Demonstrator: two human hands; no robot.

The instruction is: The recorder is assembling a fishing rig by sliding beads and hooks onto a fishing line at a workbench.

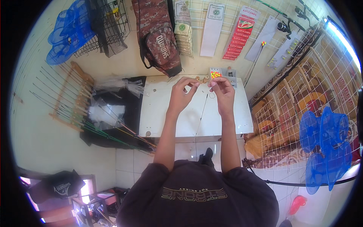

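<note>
Both hands are raised over the far part of a white table (159,113), a short gap between them. My left hand (181,94) pinches thumb and forefinger together; whatever is between them is too small to name. My right hand (224,92) is also closed in a pinch, its fingertips close to the left ones, with something too fine to make out. Just beyond the fingers are small tan pieces (205,80). A thin dark stick (202,115) runs along the table between my forearms, near a small thin loop (212,96).
A grey divided tray (234,82) with red and yellow bits (215,75) stands at the table's far right. To the left, clear plastic bags (107,113) lie on black material beside a wooden rack of rods (73,98). A camouflage bag (160,41) hangs behind; blue nets (327,140) hang right.
</note>
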